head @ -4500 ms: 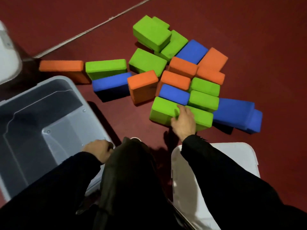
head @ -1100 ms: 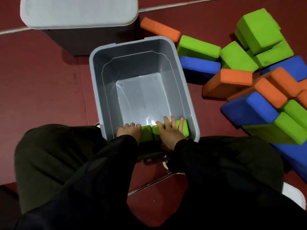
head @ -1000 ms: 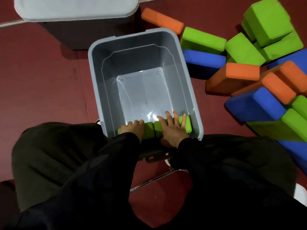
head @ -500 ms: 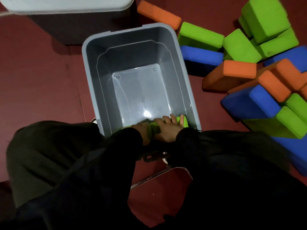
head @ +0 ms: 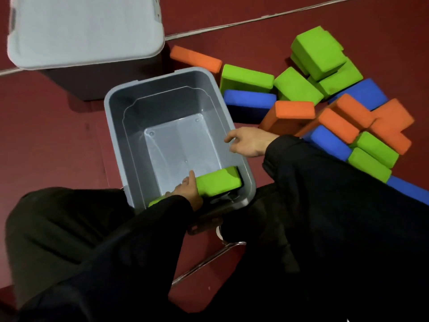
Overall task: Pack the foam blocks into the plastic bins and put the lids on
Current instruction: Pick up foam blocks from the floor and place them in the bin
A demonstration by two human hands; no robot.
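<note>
On the dark red floor [head: 46, 140] to the right of the open grey bin [head: 116, 135] lies a loose heap of foam blocks [head: 336, 117], rectangular bricks with rounded edges and a matte, slightly grainy surface, in bright green, orange and blue; some lie flat, others lean on their neighbours or stand on edge. A green block [head: 246, 77] rests on top of a blue block [head: 249, 101] just beside the bin's right wall, and an orange block [head: 196, 58] lies past its far right corner. Inside the bin, a green block in the bin [head: 218, 181] stands on its long edge against the near wall, toward the right corner; a sliver of a second green piece [head: 156, 202] shows to its left, mostly covered by the sleeve. The left hand [head: 186, 189] rests against the left end of the block in the bin, fingers curved at its top edge; whether it truly grips it cannot be told. The right hand [head: 249, 141] hovers over the bin's right rim, fingers loosely curled and holding nothing. Behind the open bin stands a second bin [head: 104, 84], dark-sided, with a pale grey lid [head: 86, 29] on it; its contents are hidden. Black sleeves and trousers cover the near end of the bin and the lower part of the view, and the heap is cut off at the right edge.
</note>
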